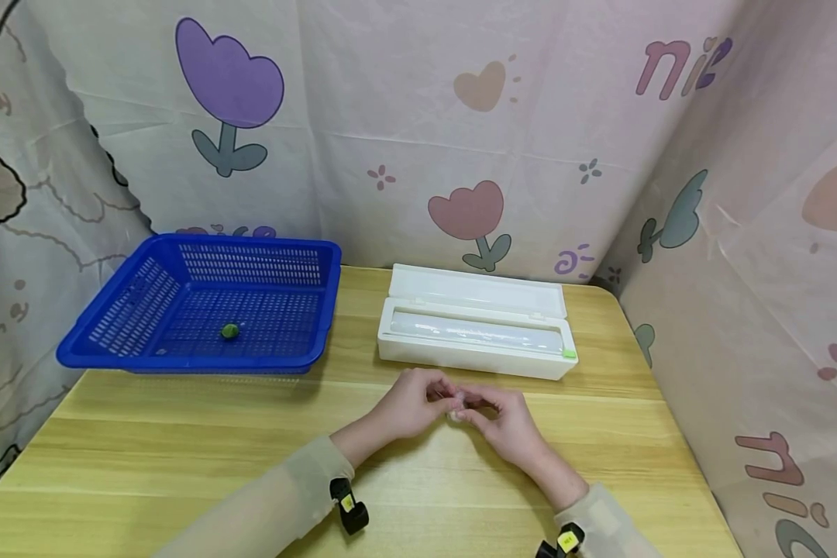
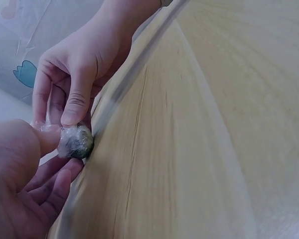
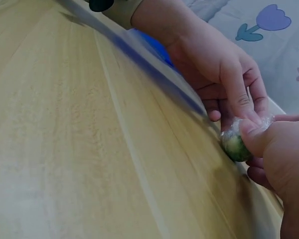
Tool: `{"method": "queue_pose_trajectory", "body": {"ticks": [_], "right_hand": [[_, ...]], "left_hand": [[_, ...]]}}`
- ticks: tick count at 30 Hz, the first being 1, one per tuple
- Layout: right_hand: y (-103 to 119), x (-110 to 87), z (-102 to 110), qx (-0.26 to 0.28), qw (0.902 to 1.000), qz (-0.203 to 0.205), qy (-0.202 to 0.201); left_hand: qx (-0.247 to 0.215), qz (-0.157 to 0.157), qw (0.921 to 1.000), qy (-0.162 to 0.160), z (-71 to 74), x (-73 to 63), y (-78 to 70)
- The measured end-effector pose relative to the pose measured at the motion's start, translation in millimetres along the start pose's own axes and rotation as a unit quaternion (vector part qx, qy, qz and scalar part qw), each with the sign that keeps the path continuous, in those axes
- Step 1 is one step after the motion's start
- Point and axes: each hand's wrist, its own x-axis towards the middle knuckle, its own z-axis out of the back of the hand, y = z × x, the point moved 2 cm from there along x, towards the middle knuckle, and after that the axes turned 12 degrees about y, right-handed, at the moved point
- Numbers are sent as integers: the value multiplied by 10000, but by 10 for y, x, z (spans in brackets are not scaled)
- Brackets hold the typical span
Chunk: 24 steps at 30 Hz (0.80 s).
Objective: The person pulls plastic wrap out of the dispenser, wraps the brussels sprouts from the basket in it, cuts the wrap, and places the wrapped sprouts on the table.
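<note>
Both hands meet in front of the white box, around a small round green item wrapped in clear cling film [image 3: 235, 148]. My left hand [image 1: 413, 404] pinches the film from the left, thumb against the bundle. From the other side my right hand [image 1: 505, 425] also pinches it between thumb and fingers. Gathered, crinkled film [image 2: 70, 135] shows at the thumb tips in the left wrist view, with the darker green side below. Fingers cover most of the bundle in the head view.
Behind the hands stands a white cling film dispenser [image 1: 460, 358], its lid [image 1: 477, 291] raised, a film roll [image 1: 474, 332] inside and a green tab [image 1: 569, 354] at its right end. A blue plastic basket [image 1: 216, 362] at back left holds one small round green item [image 1: 230, 331]. Printed curtains surround the wooden table [image 1: 202, 442].
</note>
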Motion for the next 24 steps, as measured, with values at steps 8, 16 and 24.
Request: {"method": "queue_pose_trajectory", "body": {"ticks": [8,16,24], "right_hand": [[-8,-7,-3,-772,9960,442,-50],[22,-1,0,-1120,9913,654,-218],[2,-14,-4,-1441,9871,680,-181]], "left_hand": [[41,111,9997,-196,12,17,-23],[-22,-368,9991,219,42,-9,8],[-103,-317,9983,479,52,-37,33]]}}
